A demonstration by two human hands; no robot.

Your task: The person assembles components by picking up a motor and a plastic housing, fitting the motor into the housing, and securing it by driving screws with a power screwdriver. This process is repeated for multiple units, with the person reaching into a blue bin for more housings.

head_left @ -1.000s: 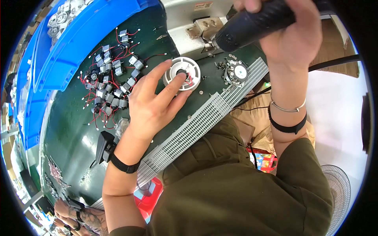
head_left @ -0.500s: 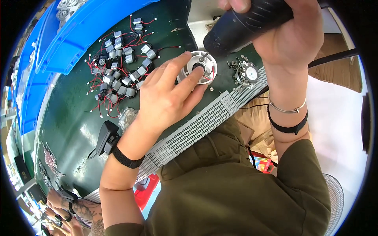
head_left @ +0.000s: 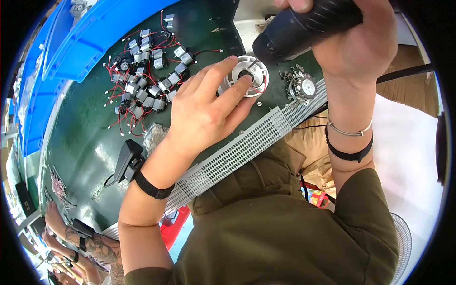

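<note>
My left hand (head_left: 202, 104) is closed around a round white plastic housing (head_left: 262, 85) on the green bench. Its fingers press a small dark part at the housing's centre, and a thin red wire shows inside the rim. In my right hand (head_left: 363, 54) is a black electric screwdriver (head_left: 304, 31), tilted down to the left. Its bit meets the far side of the housing; any screw under the tip is too small to make out. Right of the housing sits a round magnet (head_left: 304, 89) with several small screws clinging to it.
Several small silver motors (head_left: 142, 90) with red wires lie heaped left of my hand. Blue bins (head_left: 95, 52) stand behind them. A perforated metal strip (head_left: 237, 152) edges the bench. A clear bag (head_left: 154, 135) lies by my left wrist; a co-worker's arm (head_left: 97, 244) reaches in at lower left.
The view has shifted slightly, moving the bench things a little to the right. Both hands keep their grips, the bit still at the housing. The co-worker's hand has moved up along the bench.
</note>
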